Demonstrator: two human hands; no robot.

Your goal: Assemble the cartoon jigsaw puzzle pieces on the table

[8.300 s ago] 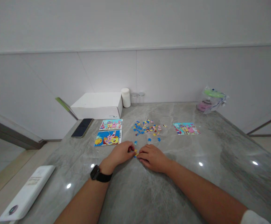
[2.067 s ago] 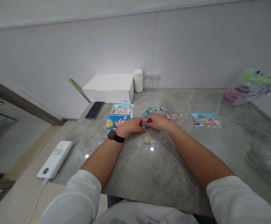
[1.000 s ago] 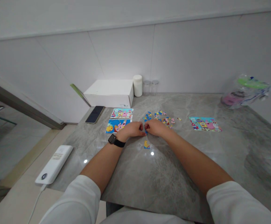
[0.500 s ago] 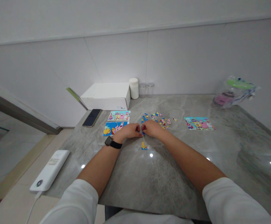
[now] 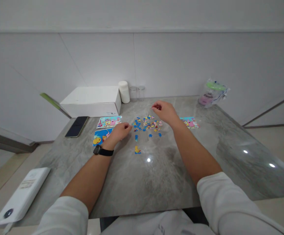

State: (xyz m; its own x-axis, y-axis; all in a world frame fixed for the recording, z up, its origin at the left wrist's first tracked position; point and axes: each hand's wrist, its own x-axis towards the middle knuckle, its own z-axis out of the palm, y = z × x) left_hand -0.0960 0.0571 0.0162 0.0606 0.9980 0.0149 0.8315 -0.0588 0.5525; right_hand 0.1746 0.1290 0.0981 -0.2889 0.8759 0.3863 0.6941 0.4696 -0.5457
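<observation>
Small puzzle pieces [image 5: 154, 124] lie in a loose heap at the middle of the table. My left hand [image 5: 121, 130] rests at the left of the heap, fingers drawn together; whether a piece is between them is too small to tell. Raised above the far side of the heap, my right hand [image 5: 165, 111] has its fingers curled, and anything in them is hidden. Nearer to me lie a joined yellow-and-blue bit [image 5: 137, 150] and a small blue bit [image 5: 136, 138]. Two single blue pieces [image 5: 150, 135] sit to the right of these.
Picture cards [image 5: 109, 122] [image 5: 99, 137] lie at the left, another card [image 5: 192, 122] at the right. Behind stand a white box [image 5: 91, 101], a white bottle [image 5: 124, 92] and two glass jars [image 5: 141, 93]. A phone [image 5: 77, 126], power bank [image 5: 23, 194] and bagged jar [image 5: 211, 94] are near the edges.
My hands have moved apart; the right one has risen towards the back. The view has shifted right. The small blue bit and two single blue pieces now show on the table.
</observation>
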